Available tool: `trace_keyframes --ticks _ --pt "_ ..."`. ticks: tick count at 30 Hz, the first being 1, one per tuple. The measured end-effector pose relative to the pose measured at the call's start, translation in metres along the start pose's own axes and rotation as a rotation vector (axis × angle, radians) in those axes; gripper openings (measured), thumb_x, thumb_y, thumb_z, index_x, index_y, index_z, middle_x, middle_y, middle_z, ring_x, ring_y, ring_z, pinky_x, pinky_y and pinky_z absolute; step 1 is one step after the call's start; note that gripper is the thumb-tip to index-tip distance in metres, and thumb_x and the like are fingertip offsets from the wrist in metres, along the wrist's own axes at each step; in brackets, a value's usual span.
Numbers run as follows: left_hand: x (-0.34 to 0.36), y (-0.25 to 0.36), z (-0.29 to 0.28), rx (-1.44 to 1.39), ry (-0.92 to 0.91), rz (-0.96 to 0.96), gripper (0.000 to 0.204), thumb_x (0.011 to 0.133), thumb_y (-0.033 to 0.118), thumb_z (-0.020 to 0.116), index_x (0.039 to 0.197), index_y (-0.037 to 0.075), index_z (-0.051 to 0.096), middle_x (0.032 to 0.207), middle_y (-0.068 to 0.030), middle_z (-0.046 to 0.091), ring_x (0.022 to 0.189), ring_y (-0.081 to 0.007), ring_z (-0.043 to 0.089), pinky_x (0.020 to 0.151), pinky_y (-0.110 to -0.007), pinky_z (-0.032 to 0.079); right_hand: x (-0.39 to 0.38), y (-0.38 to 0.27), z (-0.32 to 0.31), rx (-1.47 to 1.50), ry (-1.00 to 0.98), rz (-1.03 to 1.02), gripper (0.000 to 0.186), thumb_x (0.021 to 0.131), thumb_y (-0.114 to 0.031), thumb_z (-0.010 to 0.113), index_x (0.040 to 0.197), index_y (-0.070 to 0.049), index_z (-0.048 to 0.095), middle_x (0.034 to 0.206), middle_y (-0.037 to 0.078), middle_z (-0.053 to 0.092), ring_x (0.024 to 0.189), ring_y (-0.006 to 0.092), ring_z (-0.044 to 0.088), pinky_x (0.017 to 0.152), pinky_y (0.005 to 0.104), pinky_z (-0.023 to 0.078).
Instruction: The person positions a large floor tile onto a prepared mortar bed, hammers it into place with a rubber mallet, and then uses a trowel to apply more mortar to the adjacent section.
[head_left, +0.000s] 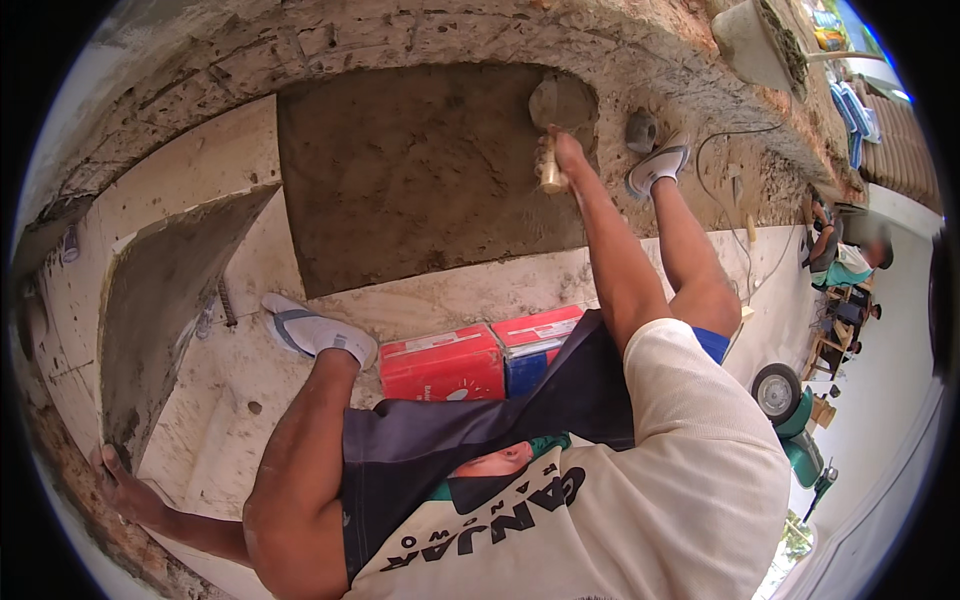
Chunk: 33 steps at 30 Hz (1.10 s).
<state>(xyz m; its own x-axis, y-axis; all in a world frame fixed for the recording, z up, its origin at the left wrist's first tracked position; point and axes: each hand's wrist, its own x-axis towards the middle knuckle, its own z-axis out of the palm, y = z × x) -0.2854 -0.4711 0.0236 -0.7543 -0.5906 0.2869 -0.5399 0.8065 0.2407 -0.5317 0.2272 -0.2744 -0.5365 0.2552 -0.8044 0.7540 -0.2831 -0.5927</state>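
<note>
My right hand (pixel 562 160) is closed round the pale handle of a trowel (pixel 562 103). The trowel's blade lies at the far right part of a bed of wet grey-brown mortar (pixel 420 180), spread on the floor in a rough rectangle. At the far left, my left hand (pixel 125 488) grips the lower corner of a large tile (pixel 165 300), its fingers partly hidden by the edge. That tile stands tilted on edge, its grey, mortar-smeared face turned toward the mortar bed.
Pale laid tiles (pixel 220 400) border the mortar. Red boxes (pixel 443 365) sit between my legs. A small grey cup (pixel 641 130) is beside my right foot, near a cable (pixel 700 165). A rough wall (pixel 400 40) runs behind; a bucket (pixel 755 45) and a seated person (pixel 850 258) are at right.
</note>
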Motion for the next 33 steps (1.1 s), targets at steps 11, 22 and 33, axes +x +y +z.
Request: trace_keyframes --ticks 11,22,33 --pt "-0.009 -0.003 -0.004 -0.143 -0.041 -0.006 0.056 0.092 0.051 0.055 0.108 -0.003 0.063 0.102 -0.0132 0.063 0.093 -0.0261 0.057 0.087 -0.036 0.044 -0.042 0.073 0.204 -0.046 -0.211 -0.003 0.035 0.097 -0.039 0.047 0.098 -0.004 0.048 0.070 0.007 0.049 0.054 0.0224 0.051 0.048 0.0396 0.046" --pt "-0.015 0.011 -0.009 -0.200 -0.008 -0.018 0.041 0.094 0.034 0.060 0.102 -0.006 0.062 0.097 -0.0084 0.060 0.091 -0.0201 0.055 0.084 -0.031 0.044 -0.039 0.118 0.353 -1.603 -0.542 -1.039 0.022 0.090 -0.021 0.052 0.098 0.000 0.057 0.098 0.022 0.066 0.089 0.0370 0.066 0.072 0.0448 0.053" --pt "-0.006 0.007 0.007 -0.239 0.032 -0.061 0.044 0.092 0.034 0.062 0.111 -0.005 0.063 0.103 -0.0102 0.064 0.097 -0.0187 0.058 0.088 -0.029 0.045 -0.046 0.079 0.277 -1.719 -0.674 -1.004 0.036 0.097 -0.025 0.041 0.108 0.004 0.058 0.092 0.023 0.066 0.085 0.0381 0.066 0.076 0.0462 0.050"
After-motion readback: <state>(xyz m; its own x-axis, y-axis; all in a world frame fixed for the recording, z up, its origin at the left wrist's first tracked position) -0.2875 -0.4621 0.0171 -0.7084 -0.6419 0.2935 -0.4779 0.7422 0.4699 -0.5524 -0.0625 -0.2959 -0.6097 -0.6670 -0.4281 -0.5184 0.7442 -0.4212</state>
